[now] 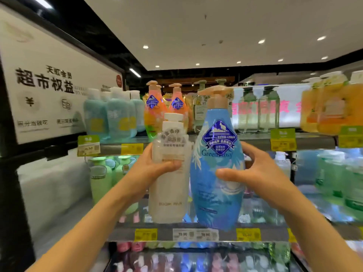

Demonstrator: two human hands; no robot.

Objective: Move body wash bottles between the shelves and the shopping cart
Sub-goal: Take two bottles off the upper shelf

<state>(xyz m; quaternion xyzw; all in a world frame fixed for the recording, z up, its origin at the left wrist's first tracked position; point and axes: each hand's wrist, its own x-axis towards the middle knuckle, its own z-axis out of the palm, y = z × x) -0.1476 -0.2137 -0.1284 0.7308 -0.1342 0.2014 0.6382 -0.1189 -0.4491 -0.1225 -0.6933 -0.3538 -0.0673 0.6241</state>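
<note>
Two bottles are held up side by side in front of the shelves, one in each hand. The left hand [155,163] grips a white bottle [169,185] around its upper half, thumb across the front just under the label and the fingers wrapped behind it. The right hand [253,171] grips a blue bottle [216,173] at its widest part, thumb pressed on the front and the fingers curled round the right side. The blue bottle has a tan pump top and a dark blue diamond-shaped label (the word "Green" can be read beneath it; the rest is blurred). The two bottles stand upright and almost touch along their sides, both lifted clear of any shelf.

Behind them, the top shelf [255,139] carries teal bottles [110,118] at the left, orange bottles [155,110] with the same diamond label in the middle, clear green-capped bottles [259,112] further right, and yellow-orange bottles [332,107] at the far right. Yellow price tags [282,140] hang along the shelf edges. The shelf below holds pale green bottles [102,173] at the left. A large white sign [49,89] with black characters stands at the left end of the shelving.
</note>
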